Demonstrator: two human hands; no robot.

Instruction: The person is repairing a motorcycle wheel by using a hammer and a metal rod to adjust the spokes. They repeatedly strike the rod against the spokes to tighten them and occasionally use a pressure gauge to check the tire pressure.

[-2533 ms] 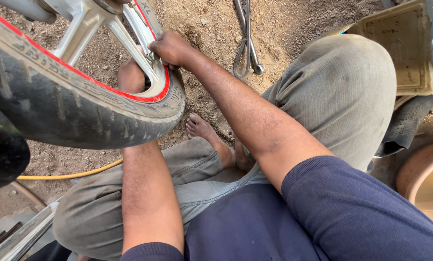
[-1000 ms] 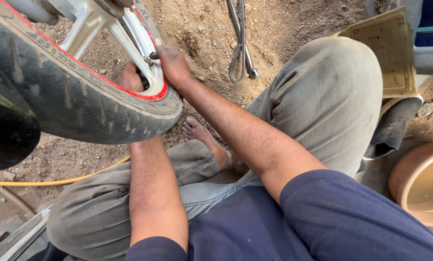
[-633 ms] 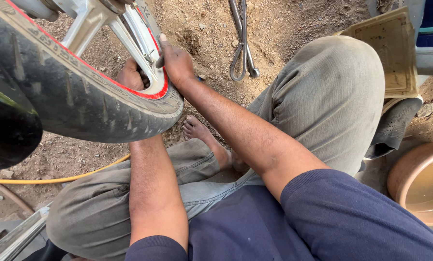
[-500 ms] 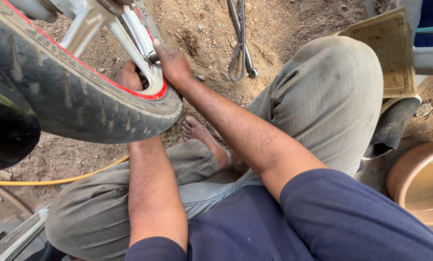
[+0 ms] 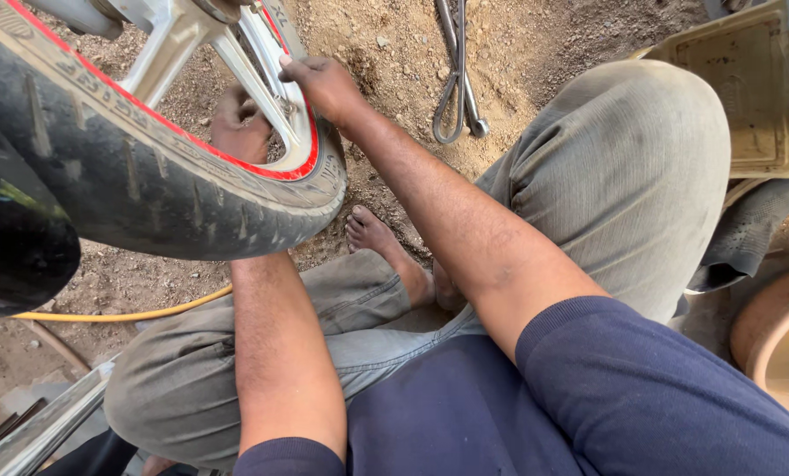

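Right hand (image 5: 324, 84): fingertips on wheel rim (image 5: 311, 159), 12 o'clock | Left hand (image 5: 240, 123): behind tyre (image 5: 148, 185), grip cannot be told | hands apart

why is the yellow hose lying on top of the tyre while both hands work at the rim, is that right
Not quite. In the head view the yellow hose lies on the dirt ground under the tyre, not on it. The left hand and right hand are at the rim.
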